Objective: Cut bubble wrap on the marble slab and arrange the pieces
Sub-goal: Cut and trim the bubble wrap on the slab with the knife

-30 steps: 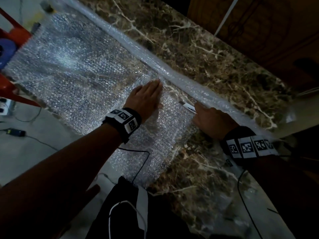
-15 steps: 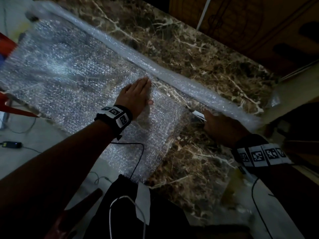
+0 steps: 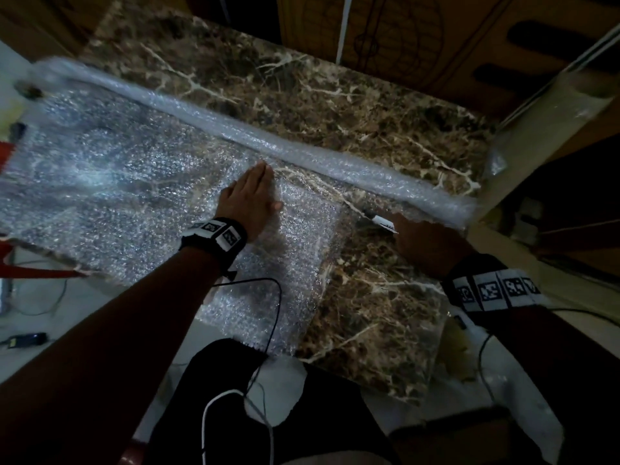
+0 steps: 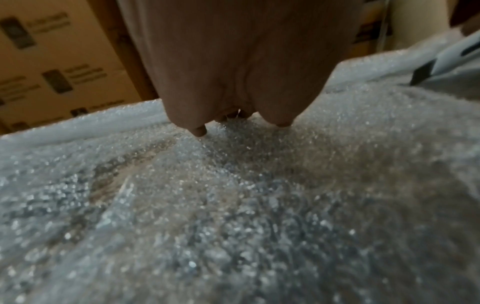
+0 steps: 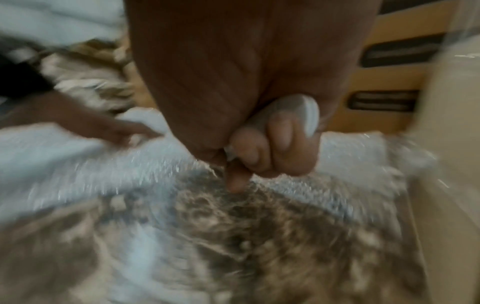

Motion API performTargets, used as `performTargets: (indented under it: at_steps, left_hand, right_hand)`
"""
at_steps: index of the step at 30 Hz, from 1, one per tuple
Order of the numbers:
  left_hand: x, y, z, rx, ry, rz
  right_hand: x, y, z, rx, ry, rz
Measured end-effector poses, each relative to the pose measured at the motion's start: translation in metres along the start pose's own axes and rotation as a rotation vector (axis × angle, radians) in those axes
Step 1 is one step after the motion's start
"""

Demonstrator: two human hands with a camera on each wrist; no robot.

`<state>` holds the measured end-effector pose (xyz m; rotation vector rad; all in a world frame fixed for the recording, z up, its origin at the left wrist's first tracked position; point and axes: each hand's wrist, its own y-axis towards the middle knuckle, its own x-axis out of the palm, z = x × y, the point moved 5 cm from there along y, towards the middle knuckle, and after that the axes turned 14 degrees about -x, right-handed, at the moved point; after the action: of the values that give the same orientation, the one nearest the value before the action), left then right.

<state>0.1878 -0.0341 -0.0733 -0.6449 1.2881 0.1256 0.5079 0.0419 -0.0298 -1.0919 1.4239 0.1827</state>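
Note:
A wide sheet of bubble wrap (image 3: 110, 193) lies flat over the left half of the brown marble slab (image 3: 375, 290), running out from a long roll (image 3: 302, 152) that crosses the slab diagonally. My left hand (image 3: 251, 199) presses flat on the sheet (image 4: 233, 205), fingers straight, just short of the roll. My right hand (image 3: 426, 239) grips a white cutter (image 3: 384, 224) near the sheet's right edge, below the roll's right end. In the right wrist view the fingers (image 5: 272, 148) curl round the white handle (image 5: 309, 115); the blade is hidden.
Cardboard boxes (image 3: 436, 38) stand behind the slab. A clear plastic roll (image 3: 553, 119) leans at the right edge. Red chair parts (image 3: 37, 271) and cables (image 3: 20, 340) lie on the floor at the left. A black wire (image 3: 271, 317) hangs from my left wrist.
My right hand with the cutter has drawn down and to the right along the roll. The left hand stays pressed on the sheet. The camera view has shifted.

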Motion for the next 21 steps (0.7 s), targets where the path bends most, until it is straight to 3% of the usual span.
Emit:
performTargets:
  at_steps: [2,4,6,9,11,14,17,21]
  left_hand:
    - [-0.004,0.0,-0.002,0.021,-0.049,-0.02]
    - [-0.013,-0.001,-0.008,0.077,-0.066,0.024]
    - [-0.022,-0.001,-0.02,0.141,-0.067,0.08]
    - [-0.036,0.013,-0.058,0.187,-0.048,0.094]
    - [-0.042,0.029,-0.092,0.234,-0.059,0.077]
    - [-0.051,0.053,-0.131,0.418,-0.078,0.057]
    - [-0.06,0.071,-0.139,0.594,-0.127,0.048]
    - [-0.059,0.094,-0.127,0.754,-0.135,-0.017]
  right_hand:
    - [-0.002,-0.008,-0.006,0.065,0.114,0.177]
    - [-0.005,-0.019,-0.029,0.098,0.252,0.455]
    - [0.009,-0.019,-0.059,0.157,0.463,0.618]
    - [0.045,0.009,-0.113,0.312,0.875,0.671]
    - [0.054,0.033,-0.16,0.365,0.973,0.675]
    - [0.048,0.067,-0.238,0.372,1.095,0.741]
    - [0.039,0.106,-0.299,0.455,1.027,0.773]
    - [0.018,0.154,-0.336,0.565,0.723,0.774]
